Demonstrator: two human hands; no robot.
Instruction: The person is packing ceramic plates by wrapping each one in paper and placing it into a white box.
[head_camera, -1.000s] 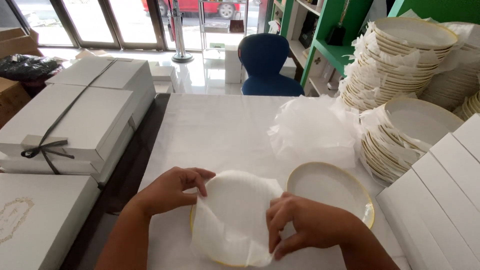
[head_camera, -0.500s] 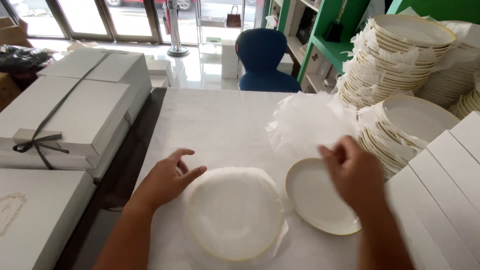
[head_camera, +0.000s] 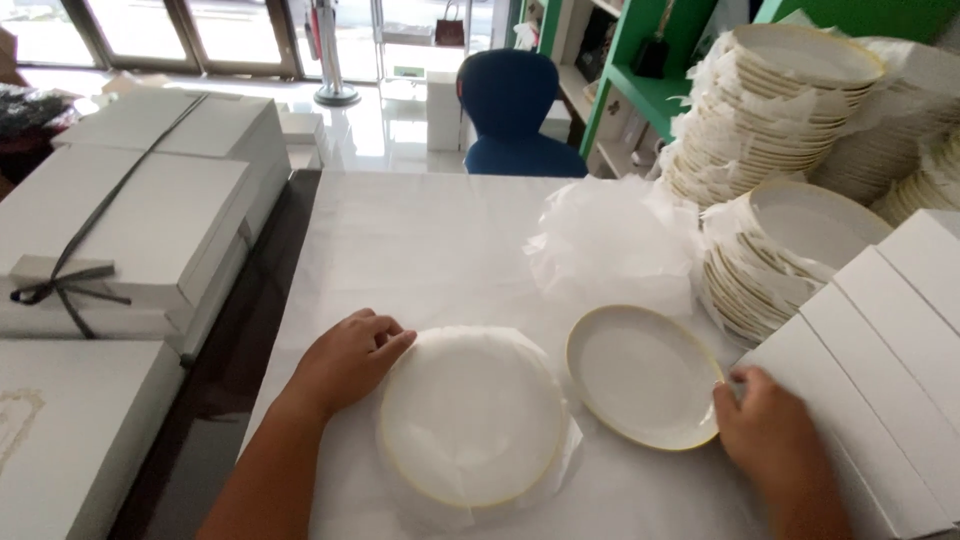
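Note:
A white plate covered with thin tissue paper (head_camera: 472, 415) lies on the white table (head_camera: 420, 240) in front of me. My left hand (head_camera: 345, 360) rests at its left rim, fingers curled against the paper. Right of it sits a bare white plate with a gold rim (head_camera: 645, 375). My right hand (head_camera: 770, 435) grips that plate's right edge with thumb and fingers.
A heap of crumpled tissue paper (head_camera: 615, 240) lies behind the bare plate. Tall stacks of plates (head_camera: 770, 100), (head_camera: 790, 250) stand at the right. White boxes (head_camera: 880, 350) line the right edge; ribboned white boxes (head_camera: 130, 200) sit left. A blue chair (head_camera: 515, 110) stands beyond the table.
My right hand has come down from above the bare plate to its right edge and taken hold of it. The left hand has closed in on the wrapped plate's rim.

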